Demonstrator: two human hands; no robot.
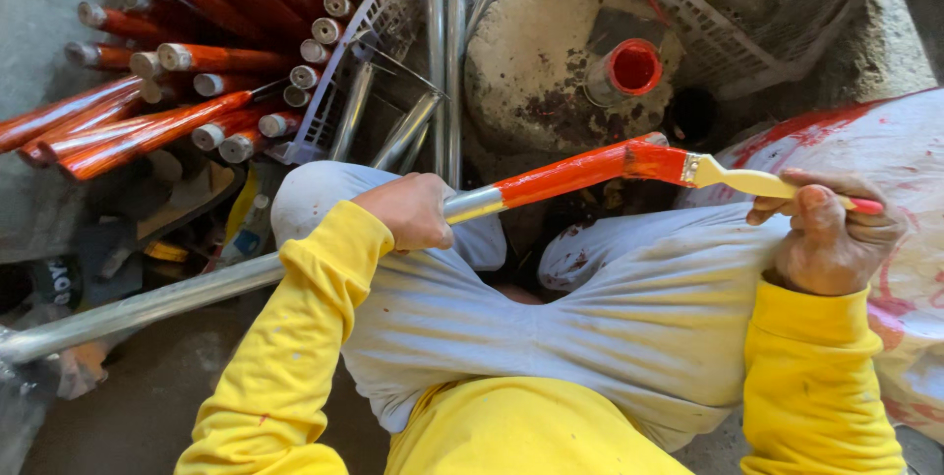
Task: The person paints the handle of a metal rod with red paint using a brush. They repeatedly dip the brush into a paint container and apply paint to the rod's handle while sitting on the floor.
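A metal pipe [295, 268], painted orange at its far end, is gripped by the left hand [408, 209] and laid across the knees. A paintbrush [757, 182] is clasped in the right hand [831, 234], its bristles touching the pipe's painted end.

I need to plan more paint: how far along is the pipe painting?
Done: a pile of orange-painted pipes lies upper left. In hand: the left hand holds a pipe with only its end coated, while the right hand works the brush there. Left: most of that pipe, plus bare pipes standing ahead.
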